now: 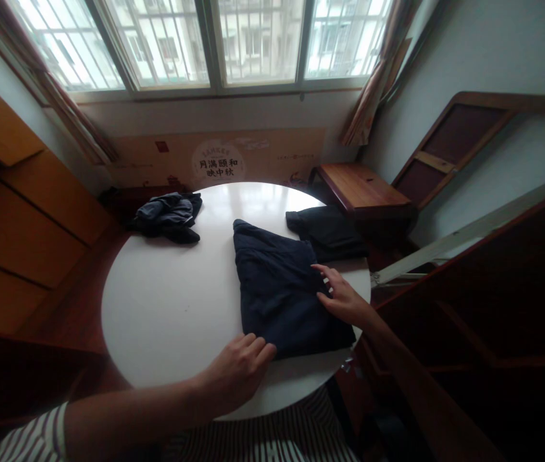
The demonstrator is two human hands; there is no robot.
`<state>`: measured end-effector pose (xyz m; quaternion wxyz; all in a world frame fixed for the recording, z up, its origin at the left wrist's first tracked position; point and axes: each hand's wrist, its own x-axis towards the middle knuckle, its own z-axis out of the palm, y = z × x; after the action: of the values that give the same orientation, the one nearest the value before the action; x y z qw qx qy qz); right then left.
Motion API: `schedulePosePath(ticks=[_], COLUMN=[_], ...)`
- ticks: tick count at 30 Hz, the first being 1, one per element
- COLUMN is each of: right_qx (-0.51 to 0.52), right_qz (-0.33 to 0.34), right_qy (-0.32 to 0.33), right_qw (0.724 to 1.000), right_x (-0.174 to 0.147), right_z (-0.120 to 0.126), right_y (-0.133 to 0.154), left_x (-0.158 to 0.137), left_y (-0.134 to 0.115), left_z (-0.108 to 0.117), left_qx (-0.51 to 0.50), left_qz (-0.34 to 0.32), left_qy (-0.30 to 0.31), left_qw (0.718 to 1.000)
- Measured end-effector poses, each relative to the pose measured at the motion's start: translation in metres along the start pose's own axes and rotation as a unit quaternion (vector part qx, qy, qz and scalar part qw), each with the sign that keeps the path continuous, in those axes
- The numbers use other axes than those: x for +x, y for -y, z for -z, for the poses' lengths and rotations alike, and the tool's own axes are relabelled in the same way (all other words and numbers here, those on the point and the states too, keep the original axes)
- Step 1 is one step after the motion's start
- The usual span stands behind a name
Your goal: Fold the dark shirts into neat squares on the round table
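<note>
A pair of dark navy trousers [279, 289] lies folded flat on a round white table [167, 308]. At their near left corner, my left hand [241, 369] is closed, its curled fingers on the cloth's edge; the fingertips are hidden. My right hand [342, 296] rests at the right edge of the trousers, thumb and fingers apart, with the fingertips touching the fabric. A black folded garment [333, 232] sits just beyond, close against the far right side of the trousers. Across the table at the far left is a crumpled heap of dark clothes [169, 215].
A low wooden stool or side table [363, 185] stands past the table's far right edge. Beneath the barred window is a beige printed panel [272, 154]. Wooden cabinets [22, 224] line the left, and a pale slanted rail [426, 256] runs along the right.
</note>
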<state>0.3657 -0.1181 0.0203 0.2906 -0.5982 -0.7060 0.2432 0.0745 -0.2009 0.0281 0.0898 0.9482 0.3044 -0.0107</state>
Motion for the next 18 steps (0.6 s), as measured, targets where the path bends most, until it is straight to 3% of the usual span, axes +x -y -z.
schedulePosePath(ticks=[2,4,7,9,12,14,18], right_qx=[-0.107,-0.181,-0.225,-0.249,-0.286,-0.295,-0.299], right_qz=[0.055,0.116,0.203,0.201,0.138,0.117,0.106], right_qy=[-0.043,-0.044,0.056,0.105,0.109,0.104,0.108], right_qw=[0.992,0.976,0.951,0.942,0.942,0.943,0.942], right_x=[0.0,0.005,0.022,0.036,0.049,0.051,0.056], right_z=[-0.001,-0.005,-0.017,-0.026,-0.036,-0.038,-0.036], right_y=[0.015,0.034,0.052,0.051,0.033,0.021,0.023], left_x=[0.002,0.005,0.01,0.011,0.006,-0.002,-0.014], left_y=[0.0,0.0,-0.001,-0.002,-0.001,0.001,0.002], left_z=[-0.005,-0.005,0.004,0.012,0.014,0.007,-0.017], left_qx=[-0.006,0.001,0.027,0.048,0.058,0.043,-0.048], left_qz=[0.031,0.011,-0.03,-0.057,-0.099,-0.054,0.116], left_qy=[0.002,0.016,0.04,0.037,0.009,-0.018,-0.058], left_qw=[1.0,1.0,0.998,0.997,0.993,0.997,0.99])
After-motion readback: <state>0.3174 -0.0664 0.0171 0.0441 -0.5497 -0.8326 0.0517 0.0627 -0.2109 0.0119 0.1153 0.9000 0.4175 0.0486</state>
